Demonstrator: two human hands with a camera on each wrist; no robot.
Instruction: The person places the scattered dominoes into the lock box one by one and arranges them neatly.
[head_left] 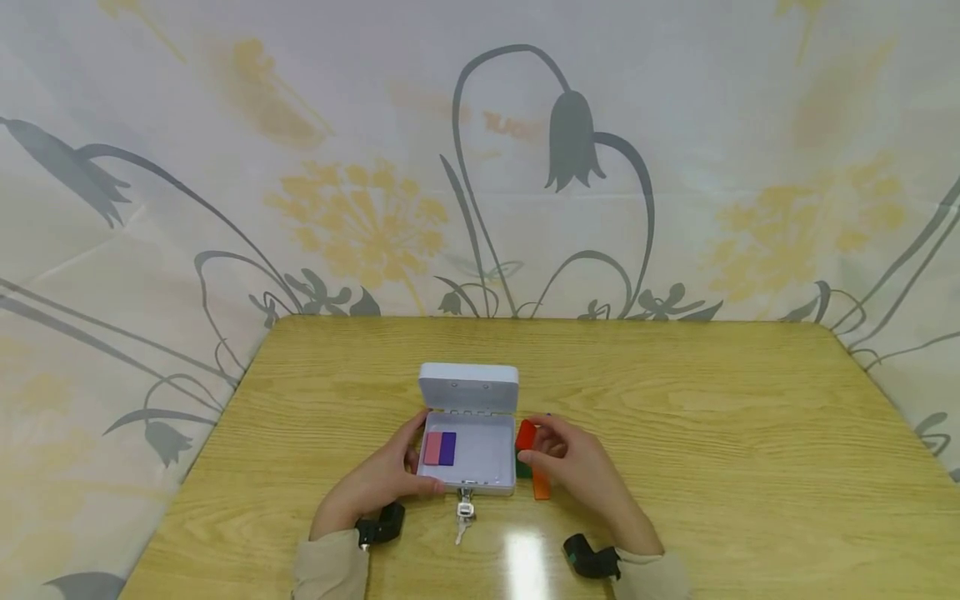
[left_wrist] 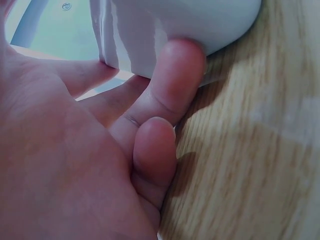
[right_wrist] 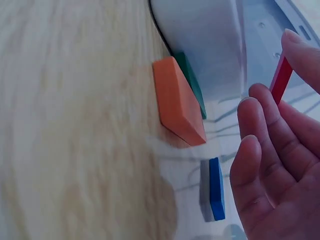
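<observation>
A small white box (head_left: 491,490) sits on the table with its lid (head_left: 468,387) raised at the back. Inside, at the left, a pink block (head_left: 432,448) and a purple block (head_left: 447,448) lie side by side. My left hand (head_left: 382,475) holds the box at its front left corner, thumb on the front rim and fingers against the left side. Just right of the box, my right hand (head_left: 573,462) pinches a red block (right_wrist: 282,79) between thumb and fingers. Below that hand, a green block (right_wrist: 190,82) and an orange block (right_wrist: 175,97) lean close to the box's right wall.
A blue block (right_wrist: 216,190) stands on the table farther back, mostly hidden by the right hand in the head view. Keys (head_left: 465,510) hang from the lock at the box's front. Behind the wooden table (head_left: 712,417) hangs a flower-patterned cloth (head_left: 675,192).
</observation>
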